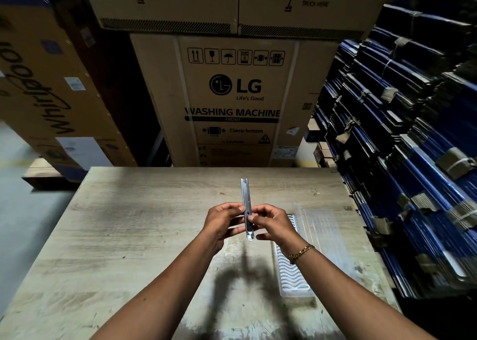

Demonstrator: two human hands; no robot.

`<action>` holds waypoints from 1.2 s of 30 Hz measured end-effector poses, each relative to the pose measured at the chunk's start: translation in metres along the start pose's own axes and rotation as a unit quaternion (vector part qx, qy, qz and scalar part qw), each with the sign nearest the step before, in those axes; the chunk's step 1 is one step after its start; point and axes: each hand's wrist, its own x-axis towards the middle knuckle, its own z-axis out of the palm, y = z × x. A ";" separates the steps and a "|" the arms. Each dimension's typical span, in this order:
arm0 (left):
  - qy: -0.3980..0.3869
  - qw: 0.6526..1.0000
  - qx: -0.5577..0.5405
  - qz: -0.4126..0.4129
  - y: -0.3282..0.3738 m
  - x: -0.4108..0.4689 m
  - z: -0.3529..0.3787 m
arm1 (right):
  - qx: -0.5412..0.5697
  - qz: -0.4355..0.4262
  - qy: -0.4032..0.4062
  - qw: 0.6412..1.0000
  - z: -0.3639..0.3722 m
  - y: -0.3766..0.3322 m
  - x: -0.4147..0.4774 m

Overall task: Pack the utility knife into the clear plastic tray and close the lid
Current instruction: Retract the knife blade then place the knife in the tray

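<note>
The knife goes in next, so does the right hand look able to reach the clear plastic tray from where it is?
Probably yes: the clear plastic tray lies open on the wooden table right below the right hand, nothing between, though that hand is shut on the slim silver utility knife.

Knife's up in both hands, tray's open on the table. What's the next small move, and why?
Probably swing the knife right and down toward the tray. Both the left hand and the right hand hold it above the table, not yet over the tray, which lies open under the right wrist with its lid folded out to the right.
</note>
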 end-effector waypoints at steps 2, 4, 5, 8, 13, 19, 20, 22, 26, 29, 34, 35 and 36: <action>0.003 1.000 -0.001 0.002 0.000 0.001 0.001 | -0.001 -0.003 0.002 1.000 -0.001 0.001 0.001; 0.006 1.000 -0.001 0.004 -0.001 0.003 0.003 | -0.004 -0.006 0.003 1.000 -0.002 0.001 0.001; 0.008 1.000 0.000 0.005 -0.001 0.003 0.003 | -0.003 -0.007 0.003 1.000 -0.002 0.001 0.001; 0.010 1.000 0.000 0.006 -0.002 0.005 0.004 | 0.003 -0.011 0.002 1.000 -0.003 0.002 0.001; 0.009 1.000 -0.001 0.002 -0.004 0.007 0.005 | 0.005 -0.007 0.003 1.000 -0.005 0.002 0.000; 0.001 1.000 -0.001 0.002 -0.004 0.006 0.006 | 0.005 -0.004 0.002 1.000 -0.005 0.004 0.000; -0.002 1.000 0.000 0.000 -0.005 0.006 0.006 | 0.004 -0.004 0.002 1.000 -0.005 0.004 -0.001; -0.004 1.000 0.003 -0.001 -0.006 0.006 0.005 | 0.001 -0.002 0.002 1.000 -0.006 0.004 -0.002; -0.002 1.000 0.012 -0.002 -0.009 0.006 0.005 | 0.001 0.006 0.005 1.000 -0.009 0.008 -0.002; 0.000 1.000 0.015 -0.004 -0.013 0.006 0.008 | 0.008 0.019 0.015 1.000 -0.011 0.007 -0.001; -0.009 1.000 0.020 -0.012 -0.021 0.005 0.015 | 0.002 0.029 0.041 0.999 -0.020 0.008 0.002; -0.013 1.000 0.022 -0.014 -0.024 0.005 0.018 | -0.001 0.031 0.042 0.999 -0.023 0.010 0.001; -0.016 0.999 0.023 -0.016 -0.027 0.005 0.020 | -0.003 0.032 0.042 0.999 -0.025 0.013 -0.001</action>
